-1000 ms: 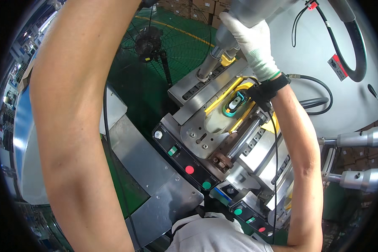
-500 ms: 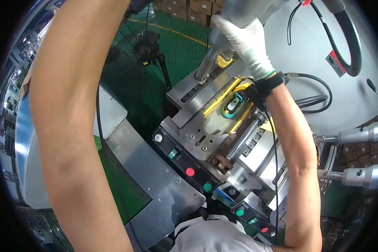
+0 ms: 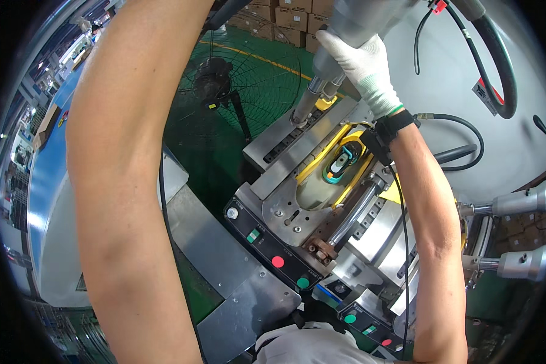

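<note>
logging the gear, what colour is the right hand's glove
White glove with a green edge, best in the head view.

The glove (image 3: 366,68) is white, the floor (image 3: 205,159) green

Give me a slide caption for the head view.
White-gloved right hand at a grey machine housing, a black control panel nearer the wearer, a fan to the left.

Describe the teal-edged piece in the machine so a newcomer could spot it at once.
Find the big steel machine in the middle of the view, below and left of the white-gloved right hand. Look between its two slanting yellow strips. The teal-edged piece there is small, its teal setting it apart from the yellow and grey around it.
</note>
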The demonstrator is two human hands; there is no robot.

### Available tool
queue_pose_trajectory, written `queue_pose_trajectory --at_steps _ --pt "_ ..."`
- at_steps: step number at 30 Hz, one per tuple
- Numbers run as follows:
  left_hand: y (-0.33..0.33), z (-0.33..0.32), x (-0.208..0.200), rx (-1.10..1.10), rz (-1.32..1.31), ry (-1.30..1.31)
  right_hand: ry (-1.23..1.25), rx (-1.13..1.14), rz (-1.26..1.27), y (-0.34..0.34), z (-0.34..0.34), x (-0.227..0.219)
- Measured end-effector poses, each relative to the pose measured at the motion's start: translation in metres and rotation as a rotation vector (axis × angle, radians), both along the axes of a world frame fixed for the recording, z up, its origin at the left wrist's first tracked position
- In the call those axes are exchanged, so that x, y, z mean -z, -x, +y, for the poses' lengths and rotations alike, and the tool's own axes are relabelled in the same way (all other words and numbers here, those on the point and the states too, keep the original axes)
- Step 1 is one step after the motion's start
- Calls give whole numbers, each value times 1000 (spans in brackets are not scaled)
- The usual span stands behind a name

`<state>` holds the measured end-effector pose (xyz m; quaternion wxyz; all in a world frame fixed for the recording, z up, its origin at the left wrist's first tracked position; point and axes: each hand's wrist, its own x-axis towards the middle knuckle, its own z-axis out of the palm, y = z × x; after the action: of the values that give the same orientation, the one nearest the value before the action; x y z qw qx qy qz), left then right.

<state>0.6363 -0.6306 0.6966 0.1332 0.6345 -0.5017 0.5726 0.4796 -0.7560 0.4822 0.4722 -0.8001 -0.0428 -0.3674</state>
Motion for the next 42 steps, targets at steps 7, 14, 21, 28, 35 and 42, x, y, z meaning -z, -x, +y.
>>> queue_pose_trajectory --at_steps 7,14,21,28,35,42 --pt "-13 -9 9 -10 268 49 16 15 7 -7 -11 3" --pt "4 -10 9 -32 233 102 7 -29 0 -4 -13 -3" --pt "24 5 28 15 235 15 35 0 -38 -15 -19 4" --pt "29 -4 30 92 207 -97 -19 5 100 4 -16 -12" --pt "22 -10 25 179 180 -178 -2 93 -61 -12 -21 5" --pt "21 27 39 200 174 -280 -147 -60 -56 -2 4 3"
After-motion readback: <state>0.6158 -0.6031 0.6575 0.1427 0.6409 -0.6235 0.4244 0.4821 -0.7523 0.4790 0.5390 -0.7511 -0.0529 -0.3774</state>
